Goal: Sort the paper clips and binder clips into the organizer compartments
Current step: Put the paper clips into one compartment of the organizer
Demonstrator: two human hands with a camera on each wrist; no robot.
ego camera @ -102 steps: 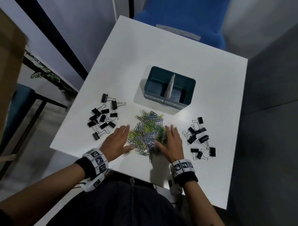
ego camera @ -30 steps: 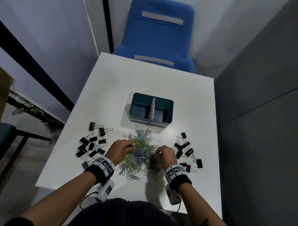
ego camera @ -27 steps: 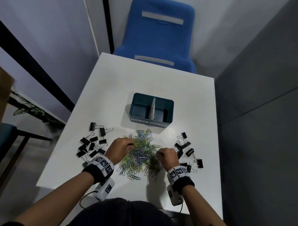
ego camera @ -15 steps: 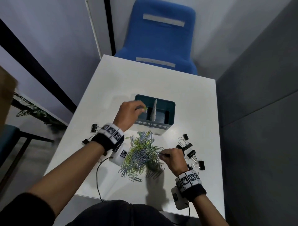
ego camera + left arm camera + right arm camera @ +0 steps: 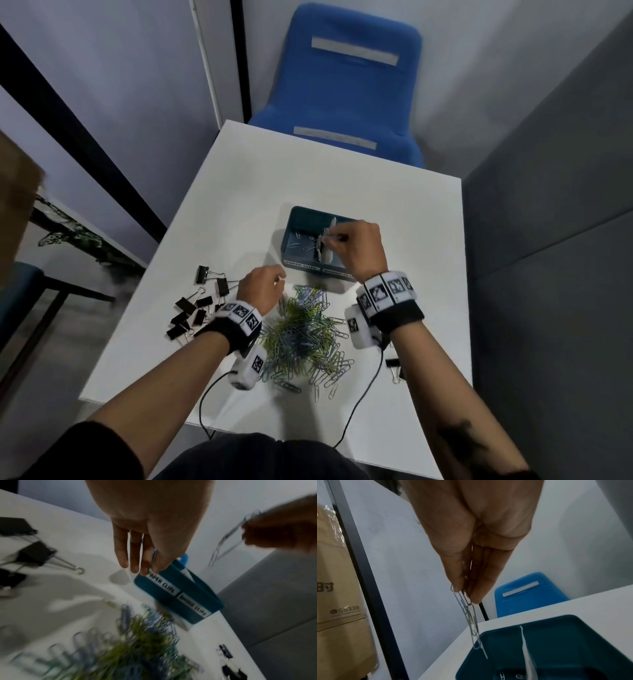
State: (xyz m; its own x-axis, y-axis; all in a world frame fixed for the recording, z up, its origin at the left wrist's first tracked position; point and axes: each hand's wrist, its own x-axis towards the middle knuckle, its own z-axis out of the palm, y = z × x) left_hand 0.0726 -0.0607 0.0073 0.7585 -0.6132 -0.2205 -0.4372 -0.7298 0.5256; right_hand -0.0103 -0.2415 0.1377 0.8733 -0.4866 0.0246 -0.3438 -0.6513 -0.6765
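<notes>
The person's right hand [image 5: 359, 246] is up over the teal rectangular plastic organizer [image 5: 294, 265] near the middle of the head view, thumb and fingers pinching a small bunch of thin wire paper clips [image 5: 469, 616] that dangle straight down above the left compartment; in the right wrist view their lower ends hang just over the organizer's near-left rim [image 5: 471, 661]. A pale divider [image 5: 526, 649] stands upright between the two compartments, and a few loose clips [image 5: 301, 241] already lie in the left one, whose front label reads "PAPER CLIPS". The left hand [image 5: 262, 291] sits lower and to the left, just above the top edge of the big tangled heap of green and blue paper clips [image 5: 305, 332] on the white square table [image 5: 342, 185]; its fingers [image 5: 135, 555] point downward and seem to pinch one clip against the thumb, though blur makes that unsure. Black binder clips with silver wire handles [image 5: 195, 308] lie scattered at the left of the table, and another black binder clip [image 5: 394, 365] shows at the lower right beside the right forearm. A blue upholstered chair [image 5: 349, 85] stands beyond the table's far edge.
</notes>
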